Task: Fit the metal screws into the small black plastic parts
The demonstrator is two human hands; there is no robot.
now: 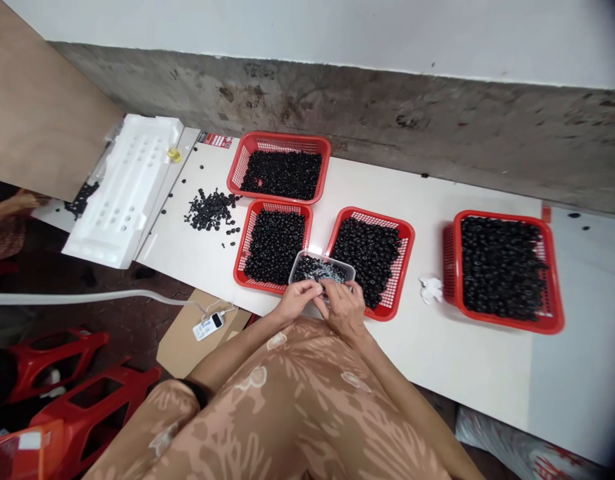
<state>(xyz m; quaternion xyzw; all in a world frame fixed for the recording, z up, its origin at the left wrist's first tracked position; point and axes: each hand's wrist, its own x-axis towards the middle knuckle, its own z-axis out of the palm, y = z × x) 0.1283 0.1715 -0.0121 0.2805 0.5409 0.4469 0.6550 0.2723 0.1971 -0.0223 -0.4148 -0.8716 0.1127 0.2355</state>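
Where a clear tub (350, 271) of small dark and silvery parts (320, 269) overlaps the rims of two red baskets (407, 263), my left hand (298, 299) and right hand (344, 305) meet at its near edge; my fingers hide any piece, so I cannot tell what either grips. The red-and-white card (218, 140) is too small to read; red lettering (557, 468), lower right, is cut off.
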